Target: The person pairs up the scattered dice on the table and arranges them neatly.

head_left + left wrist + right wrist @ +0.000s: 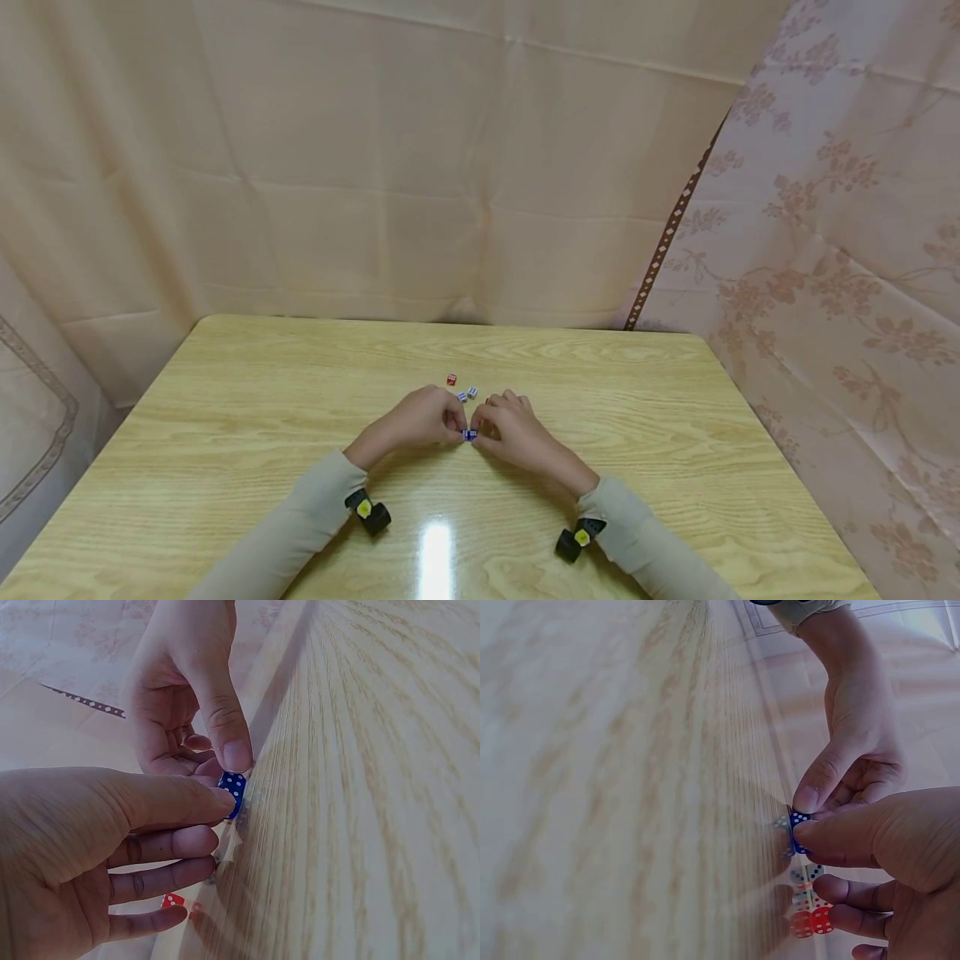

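Observation:
Two blue dice (469,435) with white pips sit side by side, touching, on the wooden table between the hands. My left hand (429,417) pinches them from the left, its thumb over part of a blue die (233,782) in the left wrist view. From the other side my right hand (517,429) pinches with thumb and index finger. In the right wrist view its thumb covers part of the blue dice (800,817). The fingertips hide how the dice are split between the hands. The other fingers of both hands are loosely bent.
Just beyond the hands lie two white dice (472,392) close together, and a red die (452,380) a little farther back. Another bit of red (487,401) shows behind the right hand. Curtains hang behind the table (300,358) and at its sides.

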{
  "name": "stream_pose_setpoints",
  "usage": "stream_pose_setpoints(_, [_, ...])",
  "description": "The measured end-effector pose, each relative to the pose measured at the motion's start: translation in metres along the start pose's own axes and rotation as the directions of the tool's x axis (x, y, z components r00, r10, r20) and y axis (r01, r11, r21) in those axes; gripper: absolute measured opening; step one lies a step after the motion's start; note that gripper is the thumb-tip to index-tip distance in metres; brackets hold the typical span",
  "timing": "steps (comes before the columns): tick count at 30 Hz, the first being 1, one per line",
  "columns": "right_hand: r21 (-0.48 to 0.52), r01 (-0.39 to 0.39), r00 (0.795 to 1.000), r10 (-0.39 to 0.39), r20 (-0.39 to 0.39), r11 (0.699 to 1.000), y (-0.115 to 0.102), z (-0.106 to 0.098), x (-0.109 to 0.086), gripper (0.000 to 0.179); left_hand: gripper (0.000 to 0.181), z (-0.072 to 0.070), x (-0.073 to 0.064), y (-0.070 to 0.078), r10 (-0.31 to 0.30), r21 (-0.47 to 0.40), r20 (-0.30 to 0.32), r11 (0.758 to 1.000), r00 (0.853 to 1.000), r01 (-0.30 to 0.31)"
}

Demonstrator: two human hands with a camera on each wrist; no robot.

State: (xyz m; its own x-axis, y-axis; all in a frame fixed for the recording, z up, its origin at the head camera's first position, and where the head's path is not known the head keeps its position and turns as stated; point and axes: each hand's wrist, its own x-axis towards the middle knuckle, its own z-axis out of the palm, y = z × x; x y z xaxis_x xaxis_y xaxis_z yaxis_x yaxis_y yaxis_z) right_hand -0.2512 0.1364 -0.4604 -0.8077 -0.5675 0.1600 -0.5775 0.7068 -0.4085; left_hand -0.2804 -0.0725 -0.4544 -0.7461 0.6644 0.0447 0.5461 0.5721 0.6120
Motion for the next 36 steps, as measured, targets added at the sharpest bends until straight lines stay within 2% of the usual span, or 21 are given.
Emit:
stream_pose_setpoints(10, [0.033,-0.017,1.0,0.017,0.014,0.999,0.003,-0.004,0.0,0.015,0.008,0.001,0.0,-0.001,-0.002,-0.001,-0.006,1.0,1.0,0.002])
stream_pose_setpoints(17, [0.035,-0.026,0.999,0.027,-0.045,0.999,0.007,-0.016,0.005,0.018,0.008,0.001,0.0,-0.001,-0.008,0.004,-0.009,1.0,1.0,0.008])
stream_pose_setpoints(23, [0.064,-0.063,0.995,0.068,-0.079,0.996,0.017,-0.021,0.008,0.018,0.008,0.001,0.0,-0.003,-0.004,-0.002,-0.004,1.0,1.0,0.004])
stream_pose_setpoints(30, [0.103,-0.083,0.986,0.096,-0.132,0.991,0.026,-0.019,0.012,0.016,0.007,0.001,0.0,-0.002,-0.006,-0.003,0.003,1.0,1.0,0.006])
stream_pose_setpoints(36, [0.122,-0.101,0.983,0.117,-0.138,0.987,0.034,-0.013,0.017,0.015,0.007,0.0,0.0,-0.001,0.006,-0.004,0.003,1.0,1.0,-0.006])
